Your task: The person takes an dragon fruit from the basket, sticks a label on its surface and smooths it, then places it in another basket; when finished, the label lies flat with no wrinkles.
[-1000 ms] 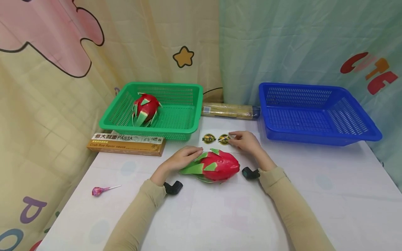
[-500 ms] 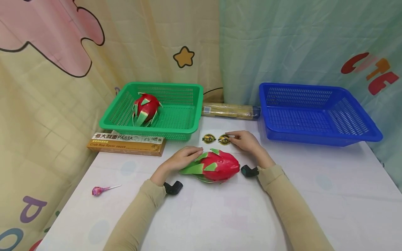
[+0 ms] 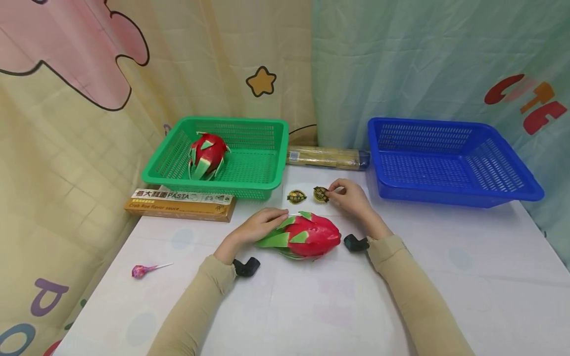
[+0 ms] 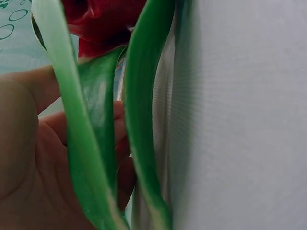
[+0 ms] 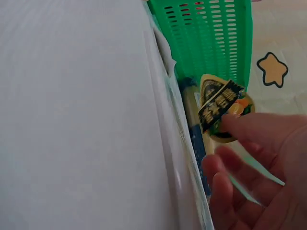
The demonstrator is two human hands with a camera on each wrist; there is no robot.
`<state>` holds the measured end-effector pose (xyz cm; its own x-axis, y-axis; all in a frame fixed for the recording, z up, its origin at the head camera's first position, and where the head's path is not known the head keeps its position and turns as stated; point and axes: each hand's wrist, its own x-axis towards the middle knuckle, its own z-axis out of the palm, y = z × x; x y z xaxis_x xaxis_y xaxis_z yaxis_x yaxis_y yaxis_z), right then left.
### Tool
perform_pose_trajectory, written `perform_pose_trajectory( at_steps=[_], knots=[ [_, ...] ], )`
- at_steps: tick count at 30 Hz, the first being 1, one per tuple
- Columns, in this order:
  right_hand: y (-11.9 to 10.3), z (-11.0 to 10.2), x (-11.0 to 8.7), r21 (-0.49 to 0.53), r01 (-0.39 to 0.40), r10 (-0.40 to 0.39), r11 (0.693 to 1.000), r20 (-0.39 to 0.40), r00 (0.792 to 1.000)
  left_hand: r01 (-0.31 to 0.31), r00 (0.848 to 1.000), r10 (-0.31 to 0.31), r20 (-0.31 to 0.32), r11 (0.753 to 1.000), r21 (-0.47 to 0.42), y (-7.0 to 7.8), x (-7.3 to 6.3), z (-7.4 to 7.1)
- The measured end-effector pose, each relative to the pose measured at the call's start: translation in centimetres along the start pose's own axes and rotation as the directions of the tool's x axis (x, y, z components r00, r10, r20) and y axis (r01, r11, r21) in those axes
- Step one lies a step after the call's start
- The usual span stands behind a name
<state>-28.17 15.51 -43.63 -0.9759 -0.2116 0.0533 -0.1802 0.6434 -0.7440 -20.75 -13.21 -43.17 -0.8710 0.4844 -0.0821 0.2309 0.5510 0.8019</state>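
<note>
- Red dragon fruit (image 3: 307, 238) with green scales lies on its side at the middle of the white bench (image 3: 445, 277).
- Left hand (image 3: 258, 225) rests on the fruit's leafy end; its fingers look loosely curved over the scales, though the wrist view is too close to be sure.
- Right hand (image 3: 352, 198) pinches a round yellow sticker (image 3: 319, 194), lifted off the white sheet (image 3: 307, 202) just behind the fruit.
- Another sticker (image 3: 296, 197) remains on that sheet.
- Green basket (image 3: 249, 185) holds a second dragon fruit (image 3: 206, 154).
</note>
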Motion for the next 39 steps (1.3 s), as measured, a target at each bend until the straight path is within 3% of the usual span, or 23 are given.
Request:
perform_pose_trajectory(
  at_steps=[8, 13, 16, 19, 21, 23, 25, 30, 34, 39],
  knots=[
    [-2.4, -2.1, -2.1, 0.115, 0.128, -0.130, 0.985, 0.015, 0.991, 0.024, 0.999, -0.025, -0.026, 0.999, -0.025, 0.7, -0.4, -0.1],
    [-3.8, -3.6, -4.4, 0.227, 0.133, -0.155, 0.965, 0.080, 0.985, -0.039, 0.993, 0.040, -0.109, 0.999, 0.010, 1.8, -0.8, -0.4],
    [-4.0, -4.3, -5.7, 0.298, 0.095, -0.133, 0.950, 0.109, 0.985, -0.128, 0.973, 0.129, -0.192, 0.992, 0.019, 2.7, -1.0, -0.3],
    [-4.2, -4.4, -7.0, 0.360, 0.051, -0.108, 0.932, 0.139, 0.984, -0.257, 0.933, 0.254, -0.254, 0.966, 0.024, 3.8, -1.3, 0.0],
    [-4.5, -4.2, -7.7, 0.400, 0.027, -0.099, 0.916, 0.160, 0.982, -0.333, 0.908, 0.330, -0.259, 0.942, 0.035, 4.5, -1.5, 0.4],
    [-4.8, -3.9, -8.3, 0.430, 0.012, -0.099, 0.903, 0.181, 0.978, -0.389, 0.893, 0.389, -0.227, 0.920, 0.047, 5.1, -1.7, 0.7],
    [-5.1, -3.5, -8.8, 0.450, 0.005, -0.104, 0.893, 0.194, 0.975, -0.398, 0.899, 0.404, -0.172, 0.915, 0.068, 5.4, -1.7, 1.1],
    [-5.5, -2.7, -9.4, 0.441, 0.018, -0.119, 0.897, 0.203, 0.972, -0.344, 0.936, 0.350, -0.035, 0.932, 0.113, 5.6, -1.5, 2.1],
    [-5.3, -2.2, -9.4, 0.427, 0.048, -0.150, 0.903, 0.209, 0.966, -0.339, 0.940, 0.340, 0.009, 0.934, 0.113, 5.5, -1.3, 2.5],
    [-5.2, -1.8, -9.4, 0.394, 0.105, -0.194, 0.913, 0.192, 0.962, -0.341, 0.940, 0.342, 0.008, 0.934, 0.111, 5.4, -1.3, 2.7]
  ],
)
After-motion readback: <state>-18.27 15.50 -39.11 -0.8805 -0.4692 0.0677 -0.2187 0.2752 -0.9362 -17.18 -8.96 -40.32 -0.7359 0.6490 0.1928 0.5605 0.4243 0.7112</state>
